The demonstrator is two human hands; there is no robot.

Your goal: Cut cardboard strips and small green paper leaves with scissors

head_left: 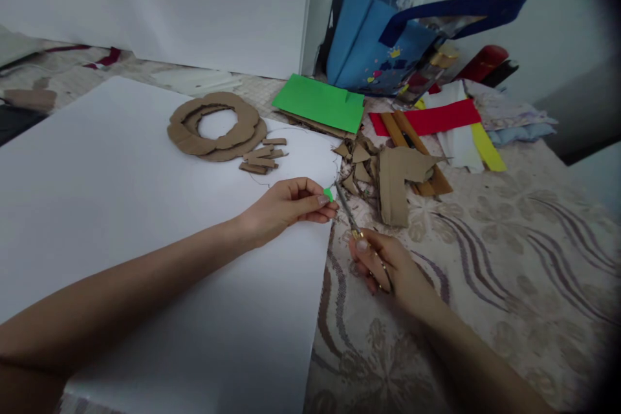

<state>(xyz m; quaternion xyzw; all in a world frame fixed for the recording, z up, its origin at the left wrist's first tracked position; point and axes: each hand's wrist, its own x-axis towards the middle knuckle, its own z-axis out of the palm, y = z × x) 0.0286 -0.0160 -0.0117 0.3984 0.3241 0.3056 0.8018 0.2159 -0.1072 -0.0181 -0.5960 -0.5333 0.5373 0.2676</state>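
Observation:
Between the thumb and fingers of my left hand [298, 202] is a small piece of green paper [328, 194], mostly covered by the fingers. My right hand [381, 259] grips a pair of scissors [350, 217] by the handles, and the blades point up and away, close beside the green piece. Both hands are over the right edge of a large white sheet [194, 284]. Beyond them lie several short cardboard strips [262, 158] and scalloped cardboard rings [213, 126], stacked on the sheet near a pencilled curved outline.
A green paper sheet [317, 103] lies at the back on cardboard. Cardboard scraps [361, 168] and a larger cut cardboard piece [395, 187] lie right of the sheet. Red felt [444, 118] and other strips are behind them. A blue bag [369, 32] stands against the wall.

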